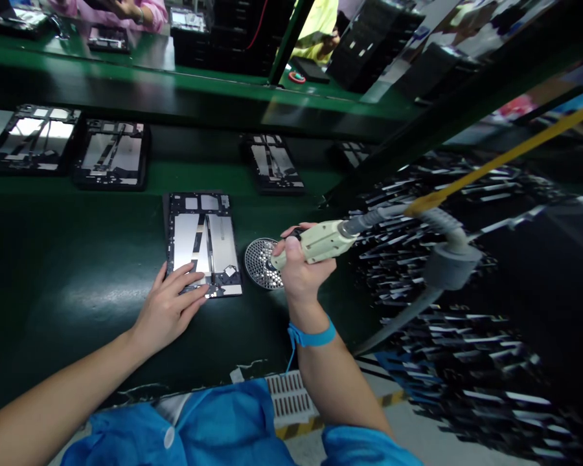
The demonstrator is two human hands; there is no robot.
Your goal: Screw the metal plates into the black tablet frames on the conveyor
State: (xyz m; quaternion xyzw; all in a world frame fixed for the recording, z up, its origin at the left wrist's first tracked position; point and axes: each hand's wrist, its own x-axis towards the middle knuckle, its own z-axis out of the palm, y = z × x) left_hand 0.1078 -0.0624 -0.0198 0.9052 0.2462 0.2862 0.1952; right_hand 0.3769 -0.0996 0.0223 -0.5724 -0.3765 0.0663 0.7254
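Left fingers [190, 281] on tablet [204, 244] edge; narrow gap to dish [247, 262].

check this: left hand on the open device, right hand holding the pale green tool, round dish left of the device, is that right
Wrong side: in the head view, the round dish sits right of the open device; the rest is correct.

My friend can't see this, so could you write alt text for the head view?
A person's right hand holds a pale corded tool at a round perforated dish, while the left hand rests on an open tablet-like device on a green workbench. Similar devices lie farther back.
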